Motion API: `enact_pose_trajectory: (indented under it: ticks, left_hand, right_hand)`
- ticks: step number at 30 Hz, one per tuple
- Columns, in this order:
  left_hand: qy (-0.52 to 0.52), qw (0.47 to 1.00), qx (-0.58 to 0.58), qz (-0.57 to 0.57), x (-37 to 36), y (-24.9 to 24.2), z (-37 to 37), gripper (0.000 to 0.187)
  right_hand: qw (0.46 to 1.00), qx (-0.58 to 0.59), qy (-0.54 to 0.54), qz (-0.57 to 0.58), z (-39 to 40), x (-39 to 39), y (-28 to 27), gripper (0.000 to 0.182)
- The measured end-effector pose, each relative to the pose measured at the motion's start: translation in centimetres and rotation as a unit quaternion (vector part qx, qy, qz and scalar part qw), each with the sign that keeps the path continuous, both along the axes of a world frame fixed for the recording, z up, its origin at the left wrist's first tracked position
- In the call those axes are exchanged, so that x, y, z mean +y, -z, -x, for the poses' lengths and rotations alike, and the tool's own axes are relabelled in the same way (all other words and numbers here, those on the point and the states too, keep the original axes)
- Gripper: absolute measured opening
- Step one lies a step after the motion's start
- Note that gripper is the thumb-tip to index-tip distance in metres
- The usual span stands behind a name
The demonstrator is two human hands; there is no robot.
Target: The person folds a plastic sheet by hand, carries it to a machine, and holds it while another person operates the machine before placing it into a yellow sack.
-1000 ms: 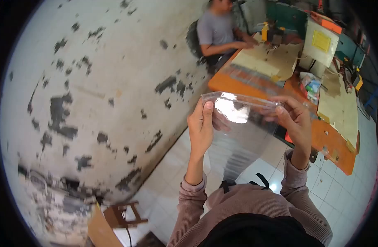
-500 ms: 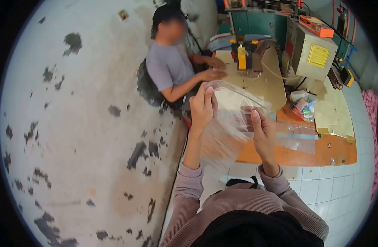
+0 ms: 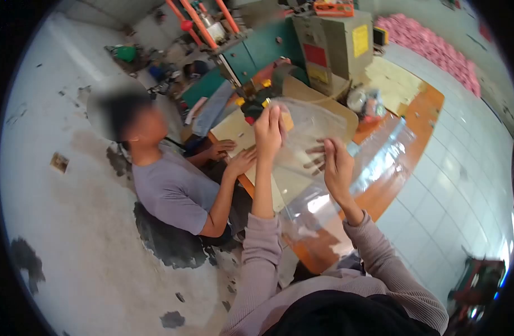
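A large clear plastic bag (image 3: 315,120) is held up in front of me, its lower part hanging between my forearms. My left hand (image 3: 269,131) pinches its upper left edge between thumb and fingers. On the right side of the bag, my right hand (image 3: 336,168) has its thumb in front and its fingers behind the film, seen through it. More clear plastic bags (image 3: 388,159) lie flat on the orange table (image 3: 428,115) to the right of my right hand.
To the left sits a co-worker (image 3: 175,179), both hands on the board of a green machine (image 3: 268,47). A grey metal box (image 3: 338,47) stands behind the table. Beside it are a small bag of items (image 3: 371,106) and a pale sheet (image 3: 394,84). Pink bundles (image 3: 430,50) line the back wall.
My view has turned to the right, so the co-worker and table appear shifted left. Both hands still have the bag; the right hand's fingers now spread more behind the film.
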State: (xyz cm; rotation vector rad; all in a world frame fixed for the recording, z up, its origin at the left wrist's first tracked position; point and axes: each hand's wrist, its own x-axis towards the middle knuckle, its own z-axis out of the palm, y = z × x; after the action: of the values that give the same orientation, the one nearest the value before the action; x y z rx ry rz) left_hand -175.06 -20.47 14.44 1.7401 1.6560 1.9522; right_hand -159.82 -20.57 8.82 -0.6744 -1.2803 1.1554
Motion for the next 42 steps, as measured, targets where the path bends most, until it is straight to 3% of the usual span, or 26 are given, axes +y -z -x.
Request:
enact_pose_trajectory:
  ticks: [1,4,8,13,16,28,37,42]
  left_hand:
    - [0.023,1.000,0.010,0.003,0.4,0.0,1.0,0.030]
    - [0.157,0.976,-0.131,0.070,-0.1,-0.4,2.1,0.032]
    - [0.246,0.946,-0.210,0.014,-0.2,0.1,3.0,0.029]
    - [0.214,0.949,-0.232,0.007,-0.7,2.4,3.8,0.027]
    - [0.213,0.939,-0.270,-0.008,-0.4,3.8,3.9,0.025]
    - [0.143,0.941,-0.304,-0.035,-3.3,6.2,5.6,0.025]
    - [0.129,0.926,-0.354,-0.031,-3.5,8.1,6.7,0.025]
    - [0.133,0.926,-0.353,-0.018,-3.4,8.9,7.0,0.021]
  right_hand:
    - [0.999,-0.018,0.036,-0.020,0.6,-0.2,0.2,0.015]
    - [0.987,-0.062,0.133,-0.072,2.3,-1.2,-0.2,0.014]
    - [0.954,-0.141,0.232,-0.126,3.0,-2.7,-3.0,0.013]
    - [0.951,-0.154,0.232,-0.136,3.8,-3.0,-4.5,0.012]
    - [0.924,-0.192,0.259,-0.204,4.2,-2.6,-3.8,0.014]
    - [0.983,-0.150,0.058,-0.084,5.5,-0.8,-0.4,0.026]
    - [0.996,-0.086,0.026,-0.029,7.4,-0.6,1.4,0.025]
    - [0.994,-0.106,0.017,-0.017,7.6,-0.3,2.6,0.022]
